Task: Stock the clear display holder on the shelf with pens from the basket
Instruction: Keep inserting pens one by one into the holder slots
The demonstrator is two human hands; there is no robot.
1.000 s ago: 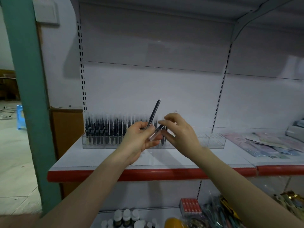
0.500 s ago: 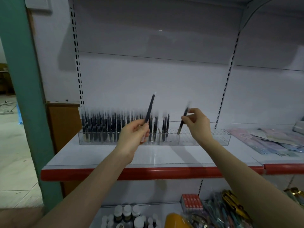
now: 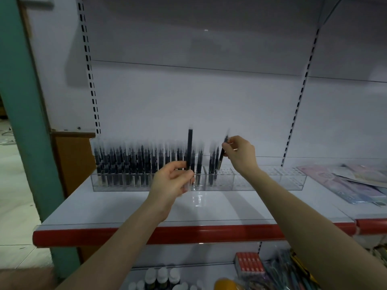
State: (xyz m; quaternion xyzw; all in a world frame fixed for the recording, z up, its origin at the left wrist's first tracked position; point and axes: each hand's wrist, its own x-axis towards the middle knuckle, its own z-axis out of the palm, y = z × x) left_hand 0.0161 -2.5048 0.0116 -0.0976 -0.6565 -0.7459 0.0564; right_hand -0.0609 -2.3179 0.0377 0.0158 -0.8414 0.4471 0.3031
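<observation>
A long clear display holder [image 3: 261,181] stands at the back of the white shelf [image 3: 125,208]. Its left half is packed with upright black pens [image 3: 129,162]; its right half shows bare holes. My left hand [image 3: 170,182] grips one black pen [image 3: 189,149] upright in front of the holder's middle. My right hand [image 3: 239,152] pinches the top of a second black pen [image 3: 222,154], whose lower end is down at the holder's holes beside a few standing pens. No basket is in view.
Flat packaged sheets [image 3: 351,181] lie on the shelf at the right. The shelf has a red front edge [image 3: 188,234]. Below it are small bottles [image 3: 161,278], a red box [image 3: 248,264] and bundled pens [image 3: 287,271]. A green pillar [image 3: 23,114] stands at the left.
My right hand took one pen from my left hand, carried it right and lowered it to the holder. My left hand turned its remaining pen upright.
</observation>
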